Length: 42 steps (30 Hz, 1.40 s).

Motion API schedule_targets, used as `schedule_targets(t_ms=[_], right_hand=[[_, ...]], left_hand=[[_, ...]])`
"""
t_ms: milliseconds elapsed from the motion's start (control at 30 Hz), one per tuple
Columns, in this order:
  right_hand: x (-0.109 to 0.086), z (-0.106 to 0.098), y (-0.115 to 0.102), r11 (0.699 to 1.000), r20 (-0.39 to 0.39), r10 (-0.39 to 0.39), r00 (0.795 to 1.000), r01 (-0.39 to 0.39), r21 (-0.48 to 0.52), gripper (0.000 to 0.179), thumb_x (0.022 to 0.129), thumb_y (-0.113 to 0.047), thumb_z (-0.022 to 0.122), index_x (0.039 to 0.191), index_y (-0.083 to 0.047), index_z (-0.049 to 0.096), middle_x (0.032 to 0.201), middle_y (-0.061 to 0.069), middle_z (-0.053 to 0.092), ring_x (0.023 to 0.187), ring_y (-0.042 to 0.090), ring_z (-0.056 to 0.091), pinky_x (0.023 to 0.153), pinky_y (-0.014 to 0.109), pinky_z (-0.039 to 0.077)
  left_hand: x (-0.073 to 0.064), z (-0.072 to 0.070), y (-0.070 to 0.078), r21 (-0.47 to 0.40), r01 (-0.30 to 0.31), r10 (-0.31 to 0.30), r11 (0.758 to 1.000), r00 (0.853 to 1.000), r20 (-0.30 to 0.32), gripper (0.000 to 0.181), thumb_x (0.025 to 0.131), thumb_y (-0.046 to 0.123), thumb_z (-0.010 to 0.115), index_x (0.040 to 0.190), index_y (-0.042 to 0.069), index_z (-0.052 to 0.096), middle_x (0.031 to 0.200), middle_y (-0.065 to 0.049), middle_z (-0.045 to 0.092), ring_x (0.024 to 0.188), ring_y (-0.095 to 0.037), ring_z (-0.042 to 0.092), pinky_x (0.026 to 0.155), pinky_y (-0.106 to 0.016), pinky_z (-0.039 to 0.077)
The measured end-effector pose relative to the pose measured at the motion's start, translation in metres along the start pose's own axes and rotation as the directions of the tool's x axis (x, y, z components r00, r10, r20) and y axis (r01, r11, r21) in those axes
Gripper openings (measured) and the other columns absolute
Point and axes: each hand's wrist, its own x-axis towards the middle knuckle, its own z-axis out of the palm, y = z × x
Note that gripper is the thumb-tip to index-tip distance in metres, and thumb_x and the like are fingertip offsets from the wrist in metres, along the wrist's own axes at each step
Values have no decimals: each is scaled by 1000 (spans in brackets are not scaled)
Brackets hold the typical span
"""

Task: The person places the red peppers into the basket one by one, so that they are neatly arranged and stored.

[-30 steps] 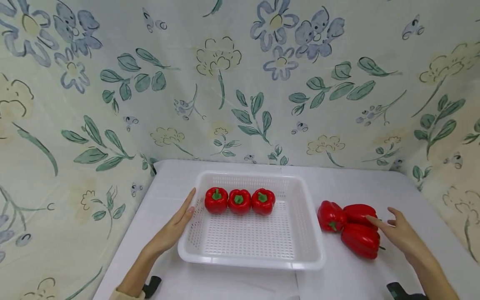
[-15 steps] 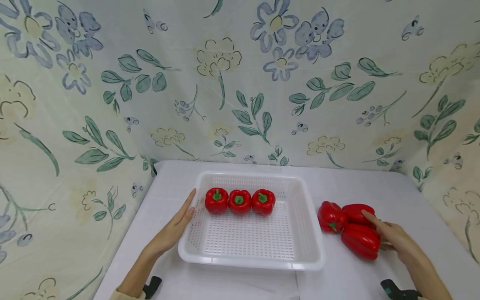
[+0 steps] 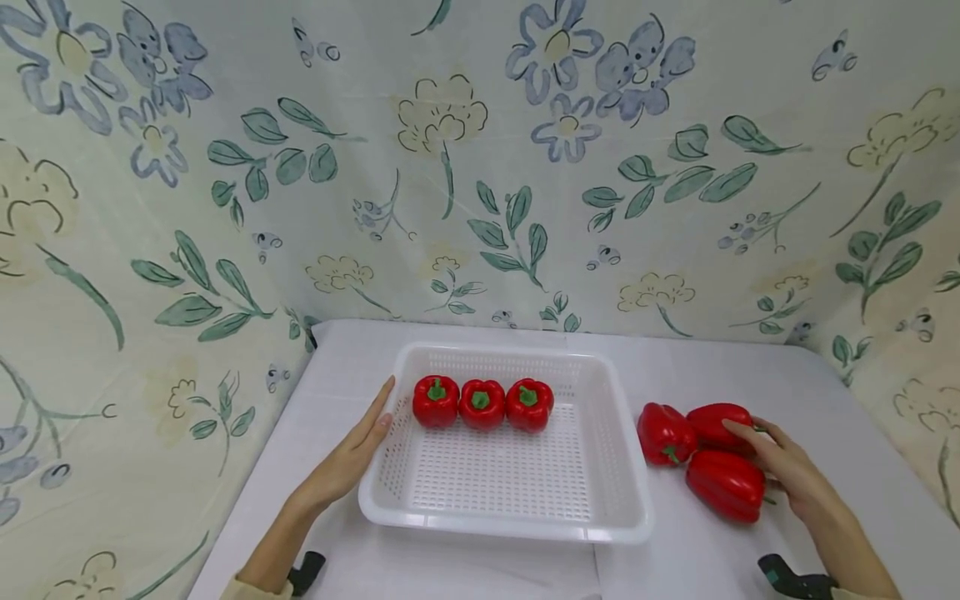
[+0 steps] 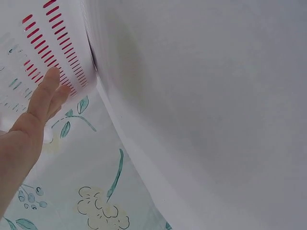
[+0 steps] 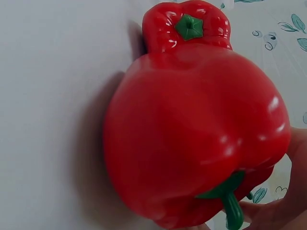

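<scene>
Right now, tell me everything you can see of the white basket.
The white basket looks like plastic: rectangular, open-topped, with a smooth rim and perforated walls and floor. It stands upright on the table. Three red peppers sit in a row toward its far side. The left hand touches its left side with straight fingers.

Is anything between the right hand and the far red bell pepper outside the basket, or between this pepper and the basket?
Nothing visible separates the right hand from that far red bell pepper: they appear to touch. Toward the white basket, the leftmost loose bell pepper and the basket's raised right side stand between.
</scene>
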Motion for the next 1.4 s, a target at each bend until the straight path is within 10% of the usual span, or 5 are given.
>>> schedule_targets(t_ms=[333,467,667,1033,1400], right_hand=[[-3,-2,-3,998,-65,-36,997,39,45,103,101,-66,42,162,-9,-18,165,38,10,146,56,25,113,73,37],[-5,-4,-5,994,-114,-107,988,111,25,99,103,-60,46,163,-13,-16,165,39,5,147,58,21,103,57,55],[-12,-3,-13,959,-180,-284,942,277,-62,95,105,-51,52,165,-8,-7,158,42,16,133,56,34,67,17,58],[-32,10,-48,891,-232,-448,863,412,-188,95,101,-47,62,168,-19,2,159,37,25,127,50,39,66,5,47],[-49,32,-96,791,-185,-610,770,580,-196,81,103,-40,61,168,-25,14,153,28,40,103,-6,45,75,3,47]], left_hand=[[0,0,-1,5,5,-5,1000,1000,-3,61,114,36,32,167,35,5,176,-8,7,156,-48,23,109,-62,48],[1,0,-1,6,-2,2,1000,1000,-2,61,113,36,33,167,35,5,176,-8,6,157,-48,22,109,-62,47],[0,1,-1,11,-6,7,1000,1000,-11,61,113,36,33,167,36,5,177,-6,6,157,-47,21,110,-62,46],[0,1,-3,1,-16,16,1000,1000,-5,61,114,33,33,168,33,5,176,-9,7,156,-49,23,107,-61,50],[1,0,-2,1,-7,7,1000,1000,1,60,114,33,32,168,34,5,176,-9,6,157,-49,21,111,-65,44]])
